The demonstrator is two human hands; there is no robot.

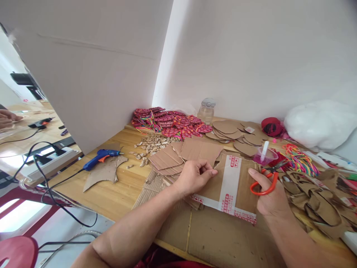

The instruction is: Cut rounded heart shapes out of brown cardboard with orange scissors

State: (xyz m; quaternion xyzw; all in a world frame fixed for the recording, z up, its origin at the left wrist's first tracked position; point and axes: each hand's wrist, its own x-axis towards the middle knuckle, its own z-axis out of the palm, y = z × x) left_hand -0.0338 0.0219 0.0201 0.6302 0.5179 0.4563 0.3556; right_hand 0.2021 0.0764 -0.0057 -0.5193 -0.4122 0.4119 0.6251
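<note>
My left hand pinches the left edge of a flat cardboard piece crossed by white tape with red print; its fingers are closed on it. My right hand grips red-handled scissors at the cardboard's right edge, blades pointing right and away. The cardboard lies on a larger cardboard sheet on the wooden table. A stack of cut cardboard rectangles sits just left of my left hand.
A blue glue gun rests on a cardboard scrap at left, its cord trailing off the table. Red patterned pieces, round cardboard discs, a jar, coloured cords and cardboard offcuts crowd the back and right. Another person's hand shows far left.
</note>
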